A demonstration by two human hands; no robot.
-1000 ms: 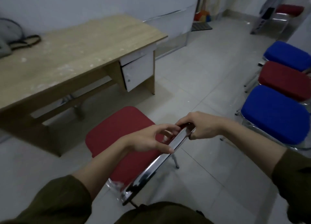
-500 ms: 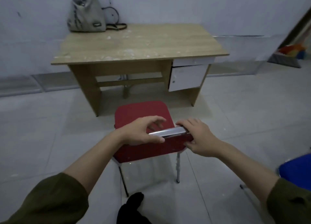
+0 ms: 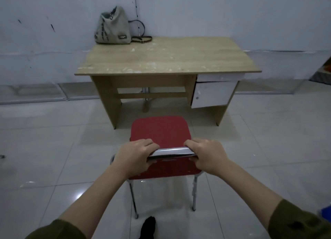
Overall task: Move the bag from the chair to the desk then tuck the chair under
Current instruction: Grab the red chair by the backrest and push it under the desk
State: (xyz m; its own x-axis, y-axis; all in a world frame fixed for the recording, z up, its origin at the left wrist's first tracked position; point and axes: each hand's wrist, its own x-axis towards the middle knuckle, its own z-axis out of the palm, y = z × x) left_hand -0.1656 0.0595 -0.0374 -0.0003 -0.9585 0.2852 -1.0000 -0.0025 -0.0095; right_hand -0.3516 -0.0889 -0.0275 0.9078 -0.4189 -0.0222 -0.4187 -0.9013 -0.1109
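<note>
Between hands [image 3: 172, 153]: chair [image 3: 159, 131] backrest gripped; bag [image 3: 113, 28] on desk [image 3: 166, 59].

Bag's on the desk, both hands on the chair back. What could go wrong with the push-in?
1. The chair sits slightly left of the drawer unit; drifting right may clip it.
2. The crossbar under the desk may stop the seat early.
3. Left hand and right hand grip high, so the chair could tip.

both hands [image 3: 172, 155] grip the chair [image 3: 160, 131]; bag [image 3: 113, 27] on desk [image 3: 179, 57].

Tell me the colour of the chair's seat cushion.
Red, on the chair both hands grip by its chrome backrest bar; clearest in the head view.
</note>
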